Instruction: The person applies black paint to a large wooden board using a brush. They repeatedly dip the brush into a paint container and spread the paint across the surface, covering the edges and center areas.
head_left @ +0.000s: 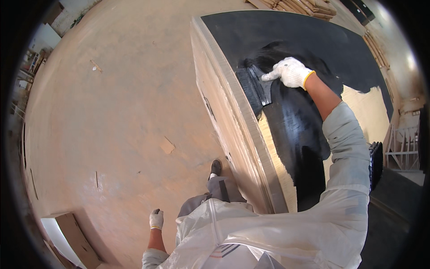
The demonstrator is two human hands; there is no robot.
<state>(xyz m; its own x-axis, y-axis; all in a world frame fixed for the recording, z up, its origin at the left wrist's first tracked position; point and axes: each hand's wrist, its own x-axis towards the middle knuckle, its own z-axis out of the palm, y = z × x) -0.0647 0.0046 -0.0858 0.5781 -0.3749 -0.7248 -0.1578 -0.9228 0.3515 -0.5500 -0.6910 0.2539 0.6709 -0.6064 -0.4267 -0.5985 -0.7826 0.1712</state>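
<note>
My right hand (292, 73), in a white knit glove with a yellow cuff, is closed on a wide flat brush (265, 89) with dark bristles. Its index finger stretches along the brush, whose bristles press on the panel near its left edge. Wet black paint (293, 121) covers much of the pale wooden panel (365, 110) on top of a stack. Bare wood shows at the right and along the near left edge. Low at my left side hangs my left hand (156, 219), also gloved, with dark fingertips. Its fingers look curled, with nothing visible in them.
The tall stack's pale side (224, 116) rises beside my leg. A black container (376, 165) stands by my right elbow. On the floor (121, 112) lie a cardboard scrap (167, 145) and, lower left, a box (71, 240). Wrapped boards (304, 6) lie beyond the panel.
</note>
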